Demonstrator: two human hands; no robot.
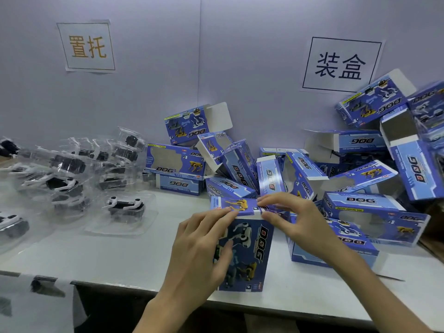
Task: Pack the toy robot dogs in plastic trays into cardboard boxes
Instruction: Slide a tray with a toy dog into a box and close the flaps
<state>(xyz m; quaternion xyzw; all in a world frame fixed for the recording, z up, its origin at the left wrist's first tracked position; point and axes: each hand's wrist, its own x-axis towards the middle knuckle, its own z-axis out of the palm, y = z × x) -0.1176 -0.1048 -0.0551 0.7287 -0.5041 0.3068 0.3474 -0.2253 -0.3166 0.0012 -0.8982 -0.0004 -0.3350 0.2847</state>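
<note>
Blue and printed with "DOG", one cardboard box point(249, 253) stands on end near the front edge of the white counter point(115, 255), between both hands. The left hand point(201, 246) wraps its left side, with the thumb lying across the front face and the fingertips up on the top flap point(236, 205). The right hand point(295, 219) has bent fingers pinching that same flap from the other side, thumb at the fold. The flap lies folded over the box's top end (whether a tray is inside, I cannot tell).

Behind and to the right, a heap of boxes point(360, 179) of the same print leans against the pale wall point(168, 68), many with flaps open. To the left, well apart from the held box, clear plastic trays point(72, 169) with black-and-white toy robot dogs are piled on the counter. One single tray point(125, 210) lies nearest the hands. Two paper signs hang on the wall, one with orange characters point(87, 46) and one with black point(341, 66).
</note>
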